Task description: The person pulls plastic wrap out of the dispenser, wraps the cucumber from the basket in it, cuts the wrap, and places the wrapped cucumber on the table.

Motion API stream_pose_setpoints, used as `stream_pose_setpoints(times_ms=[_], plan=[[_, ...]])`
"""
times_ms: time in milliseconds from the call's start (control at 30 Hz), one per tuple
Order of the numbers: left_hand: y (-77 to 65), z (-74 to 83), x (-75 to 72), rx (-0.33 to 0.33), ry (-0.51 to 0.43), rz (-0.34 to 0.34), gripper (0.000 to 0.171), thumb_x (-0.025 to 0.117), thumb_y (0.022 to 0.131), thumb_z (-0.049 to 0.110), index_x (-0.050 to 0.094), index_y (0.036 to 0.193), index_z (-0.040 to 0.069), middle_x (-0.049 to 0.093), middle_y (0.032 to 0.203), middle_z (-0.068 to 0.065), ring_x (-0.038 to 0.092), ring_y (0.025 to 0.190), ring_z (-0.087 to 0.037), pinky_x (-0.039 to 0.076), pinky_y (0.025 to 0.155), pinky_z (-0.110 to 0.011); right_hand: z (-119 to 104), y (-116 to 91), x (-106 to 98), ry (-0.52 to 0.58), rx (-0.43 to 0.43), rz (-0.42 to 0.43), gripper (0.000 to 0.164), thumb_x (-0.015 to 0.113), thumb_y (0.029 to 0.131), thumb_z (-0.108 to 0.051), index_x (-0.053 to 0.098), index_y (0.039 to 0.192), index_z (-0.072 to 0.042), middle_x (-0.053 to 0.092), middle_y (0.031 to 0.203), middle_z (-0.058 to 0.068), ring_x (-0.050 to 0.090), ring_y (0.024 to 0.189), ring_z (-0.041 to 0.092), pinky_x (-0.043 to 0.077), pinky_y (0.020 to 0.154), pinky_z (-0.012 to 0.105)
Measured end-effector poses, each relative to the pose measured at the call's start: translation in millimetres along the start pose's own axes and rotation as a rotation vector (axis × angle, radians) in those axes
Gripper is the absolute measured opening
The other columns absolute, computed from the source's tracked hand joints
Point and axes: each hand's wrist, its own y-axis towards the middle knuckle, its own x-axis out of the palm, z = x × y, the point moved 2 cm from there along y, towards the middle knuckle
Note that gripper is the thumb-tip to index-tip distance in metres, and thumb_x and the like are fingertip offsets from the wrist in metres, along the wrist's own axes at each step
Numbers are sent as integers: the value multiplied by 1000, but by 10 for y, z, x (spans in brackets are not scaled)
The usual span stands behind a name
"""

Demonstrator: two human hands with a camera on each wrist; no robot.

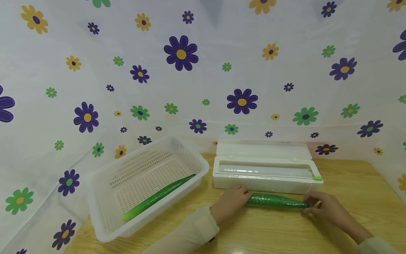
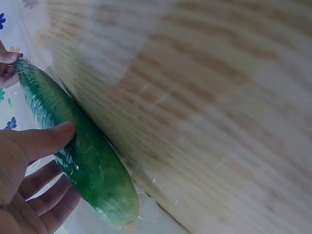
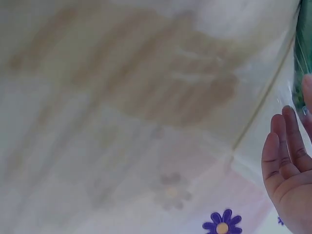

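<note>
A green cucumber [image 1: 274, 200] wrapped in shiny cling film lies on the table, roughly crosswise in front of a white cling film box [image 1: 268, 183]. My left hand [image 1: 231, 203] holds its left part; in the left wrist view the thumb [image 2: 61, 134] presses one side and the fingers lie on the other. At the narrow right end, my right hand [image 1: 330, 208] pinches the tip between thumb and fingers. The right wrist view shows that hand [image 3: 292, 165] only at the edge, beside the filmed cucumber [image 3: 303, 53].
The box's lid [image 1: 263, 151] stands raised, showing a roll of film [image 1: 264, 170] and a green piece [image 1: 317, 178] at the right. To the left, a white plastic basket [image 1: 92, 197] contains another cucumber [image 1: 158, 195]. Behind the wooden table [image 1: 349, 176] hangs a flowered sheet [image 1: 209, 77].
</note>
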Motion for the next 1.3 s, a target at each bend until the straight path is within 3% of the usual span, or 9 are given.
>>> stream_pose_setpoints(times_ms=[200,267,367,500,667,800,900,1300], plan=[[12,-1,-32,-4,-28,-3,29,61,90,14,63,119,18,63,105,3,60,94,-9,52,70,-16,108,-3,-243,-42,17,157,12,75,78,-18,68,85,-11,67,82,0,48,69,-12,48,58,18],[8,-10,-41,-10,-52,-7,30,61,90,13,62,120,18,63,106,3,60,95,-9,52,73,-16,178,34,-357,-18,42,221,15,74,80,-19,67,88,-8,66,86,5,45,72,-15,48,59,17],[0,-26,-44,-15,-88,-8,33,62,90,12,60,122,18,63,107,3,59,96,-9,51,76,-16,284,122,-490,46,47,254,31,72,83,-21,64,105,-1,61,105,17,37,82,-20,46,64,14],[-11,-34,-47,-3,-88,16,33,63,89,11,60,121,18,62,104,4,59,94,-7,50,76,-15,387,255,-543,74,29,166,44,68,87,-25,58,122,-1,53,125,23,32,93,-20,44,71,16],[-5,-32,-53,1,-87,0,34,62,89,12,60,122,18,62,104,4,59,94,-7,50,77,-16,429,343,-490,91,-11,68,40,66,87,-26,61,121,-5,55,120,13,37,91,-14,44,71,20],[14,-32,-41,2,-75,-2,34,62,89,13,60,123,19,63,104,4,59,94,-7,50,77,-15,434,355,-453,119,-17,71,38,66,88,-24,62,120,-5,54,103,0,39,85,-3,41,67,20],[13,-35,-32,8,-68,15,33,63,88,13,61,121,19,63,101,4,59,92,-6,50,75,-14,432,362,-426,120,-22,75,38,65,88,-24,62,120,-4,50,93,-3,38,81,3,38,66,20],[-5,-41,-38,26,-82,54,33,62,89,12,60,121,19,62,102,4,59,91,-6,50,71,-13,490,391,-388,132,-43,71,38,65,88,-23,62,121,-5,47,89,-2,35,78,3,34,63,21]])
